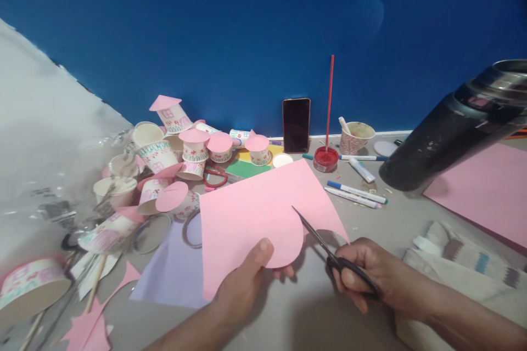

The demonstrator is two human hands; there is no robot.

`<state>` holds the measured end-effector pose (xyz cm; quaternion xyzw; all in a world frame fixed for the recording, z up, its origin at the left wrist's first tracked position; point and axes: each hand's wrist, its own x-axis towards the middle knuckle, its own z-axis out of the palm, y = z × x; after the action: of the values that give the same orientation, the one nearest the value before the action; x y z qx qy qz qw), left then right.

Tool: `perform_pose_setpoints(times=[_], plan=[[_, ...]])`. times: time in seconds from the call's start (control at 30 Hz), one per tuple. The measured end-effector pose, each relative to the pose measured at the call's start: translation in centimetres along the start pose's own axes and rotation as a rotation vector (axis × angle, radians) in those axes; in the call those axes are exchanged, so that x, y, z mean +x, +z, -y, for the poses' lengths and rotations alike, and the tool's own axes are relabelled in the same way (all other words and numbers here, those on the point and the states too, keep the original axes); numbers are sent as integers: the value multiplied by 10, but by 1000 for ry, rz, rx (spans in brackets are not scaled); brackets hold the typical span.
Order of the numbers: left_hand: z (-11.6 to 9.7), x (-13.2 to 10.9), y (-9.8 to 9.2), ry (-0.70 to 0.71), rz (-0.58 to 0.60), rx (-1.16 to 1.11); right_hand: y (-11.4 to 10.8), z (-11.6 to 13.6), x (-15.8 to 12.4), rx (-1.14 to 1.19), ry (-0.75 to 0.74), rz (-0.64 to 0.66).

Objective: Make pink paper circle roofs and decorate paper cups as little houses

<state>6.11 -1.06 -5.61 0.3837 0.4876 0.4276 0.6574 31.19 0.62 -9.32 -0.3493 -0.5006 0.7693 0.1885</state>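
My left hand (pixel 247 279) pinches the near edge of a pink paper sheet (pixel 255 214), thumb on top, holding it up off the table. My right hand (pixel 362 274) is closed round the black handles of a pair of scissors (pixel 321 244). The scissor blades are parted and reach into a curved cut in the pink sheet's right side. A lilac sheet (pixel 173 271) lies under the pink one.
A heap of decorated paper cups with pink cone roofs (pixel 173 159) fills the left. A phone (pixel 296 124) leans on the blue wall. A red paint pot (pixel 325 158) with a stick, markers (pixel 356 193), a black flask (pixel 453 131), another pink sheet (pixel 489 192) and a folded cloth (pixel 461 263) lie right.
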Motion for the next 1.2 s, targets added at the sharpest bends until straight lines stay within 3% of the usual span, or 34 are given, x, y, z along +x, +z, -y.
perform_pose_setpoints(times=[0.23,0.9,1.2], plan=[[-4,2,3,36,9,-7,0,4,-1,-35,1,-2],[-2,2,1,-31,52,85,2,9,-1,-47,45,-4],[-6,1,0,27,31,-11,2,14,-3,-54,49,-14]])
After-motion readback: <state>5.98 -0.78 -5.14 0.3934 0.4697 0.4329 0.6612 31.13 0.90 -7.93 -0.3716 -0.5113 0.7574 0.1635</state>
